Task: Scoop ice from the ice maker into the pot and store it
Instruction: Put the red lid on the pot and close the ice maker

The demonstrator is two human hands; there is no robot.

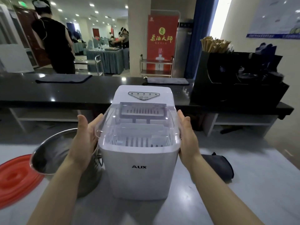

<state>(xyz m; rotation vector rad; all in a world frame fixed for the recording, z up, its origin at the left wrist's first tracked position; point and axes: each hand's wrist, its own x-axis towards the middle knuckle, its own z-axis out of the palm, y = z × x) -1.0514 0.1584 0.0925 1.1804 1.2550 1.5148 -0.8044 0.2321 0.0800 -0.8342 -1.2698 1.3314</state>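
Observation:
A white ice maker [139, 168] marked AUX stands on the grey table in front of me. Its clear lid [138, 125] is tilted, the front edge raised a little above the body. My left hand [85, 137] lies flat against the lid's left side with straight fingers. My right hand [188, 137] presses the lid's right side the same way. Through the lid I see a white basket and ice tray. A steel pot [53, 153] stands just left of the machine, partly behind my left forearm.
A red round lid [16, 177] lies at the table's left edge. A dark cloth [219, 166] sits right of the machine. Behind runs a black counter [65, 93] with towels and a black organiser [240, 85] holding wooden sticks. A person stands at the back left.

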